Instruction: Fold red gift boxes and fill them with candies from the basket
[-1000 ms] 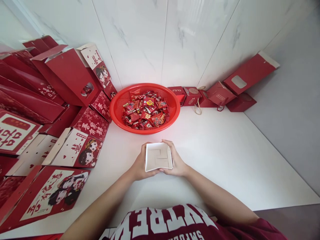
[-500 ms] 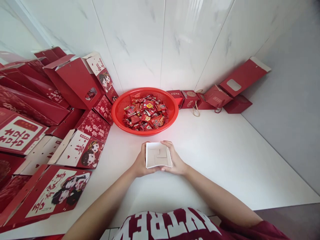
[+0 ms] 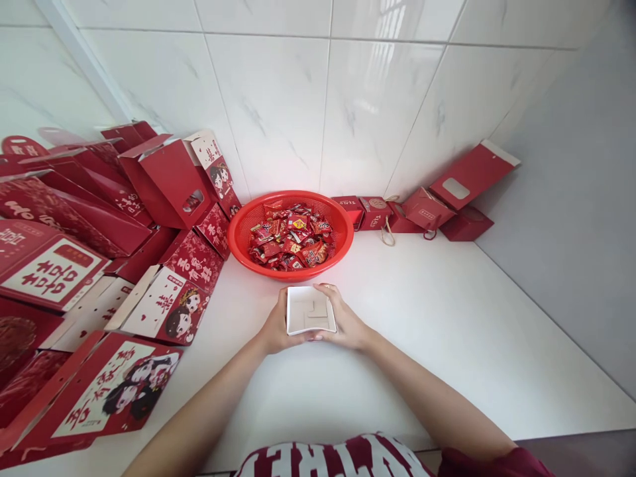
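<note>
A small open-topped paper box [image 3: 311,311] faces up toward me, its white inside bare and its bottom flaps folded together. My left hand [image 3: 277,326] is closed on its left side, and my right hand [image 3: 346,323] is closed on its right side. The fingertips of both hands meet near the box's front edge. Just beyond the box stands a red plastic basket [image 3: 238,255] holding many small red-wrapped snack packets [image 3: 293,235].
Many red and white printed gift boxes [image 3: 163,305] are stacked along the left. Several small red boxes [image 3: 375,212] with cord handles line the wall to the right of the basket. A white table [image 3: 422,311] lies under everything, bounded by a tiled wall [image 3: 278,99] and a grey panel [image 3: 561,218].
The camera view has tilted up slightly, so the basket and boxes sit lower in the picture. Both hands still hold the paper box, which has shifted slightly left in view.
</note>
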`<state>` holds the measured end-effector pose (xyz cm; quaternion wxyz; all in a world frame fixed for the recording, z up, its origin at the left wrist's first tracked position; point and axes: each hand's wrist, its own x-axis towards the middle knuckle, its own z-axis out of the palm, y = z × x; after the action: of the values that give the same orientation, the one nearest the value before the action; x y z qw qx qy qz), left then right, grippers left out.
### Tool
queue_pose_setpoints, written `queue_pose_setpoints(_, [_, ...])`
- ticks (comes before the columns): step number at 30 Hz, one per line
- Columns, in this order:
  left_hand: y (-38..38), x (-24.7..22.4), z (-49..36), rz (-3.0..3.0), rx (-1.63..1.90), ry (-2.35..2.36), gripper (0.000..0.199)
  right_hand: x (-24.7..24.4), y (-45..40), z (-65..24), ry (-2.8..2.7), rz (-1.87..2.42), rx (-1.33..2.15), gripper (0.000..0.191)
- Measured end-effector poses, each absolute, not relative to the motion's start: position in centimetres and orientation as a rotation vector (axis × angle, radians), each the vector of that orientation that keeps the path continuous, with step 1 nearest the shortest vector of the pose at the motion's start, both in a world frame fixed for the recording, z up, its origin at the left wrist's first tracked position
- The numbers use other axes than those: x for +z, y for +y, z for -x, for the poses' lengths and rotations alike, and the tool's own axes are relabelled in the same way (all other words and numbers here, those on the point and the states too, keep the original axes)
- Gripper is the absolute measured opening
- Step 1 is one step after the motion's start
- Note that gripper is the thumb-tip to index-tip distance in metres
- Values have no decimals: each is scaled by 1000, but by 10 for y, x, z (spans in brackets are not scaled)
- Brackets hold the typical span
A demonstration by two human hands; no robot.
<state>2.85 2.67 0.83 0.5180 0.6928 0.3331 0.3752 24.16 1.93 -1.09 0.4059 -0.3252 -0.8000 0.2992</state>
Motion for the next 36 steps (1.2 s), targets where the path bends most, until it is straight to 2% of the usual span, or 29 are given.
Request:
queue_pose_setpoints(7, [30,6,-24,-1669,867,728,89,0,13,-254,-2111,827,684,104])
queue_pose_setpoints(11, [30,8,-18,-1658,859,694,88,37,16,-278,-2125,774,455,74])
queue_pose_setpoints(14, [29,10,-16,-1637,833,660,91,73,36,-288,-1914,877,373,43])
queue_pose_setpoints(16, [28,11,-16,-1640,819,656,91,95,61,-285,-1884,980,356,32])
queue_pose_setpoints(20, [28,14,-16,-1651,771,683,93,120,129,-262,-2278,1255,342,33])
queue_pose_setpoints(24, [28,15,-14,-1656,750,669,95,119,187,-227,-2426,1365,282,22])
queue_pose_setpoints(28, [28,16,-13,-1661,739,696,95,105,224,-203,-2448,1444,251,51])
queue_pose_setpoints(30, [28,16,-13,-1650,732,685,95,100,236,-201,-2446,1499,291,55])
queue_pose_setpoints(36, [28,14,-12,-1663,729,683,97,107,224,-223,-2315,1453,356,32])
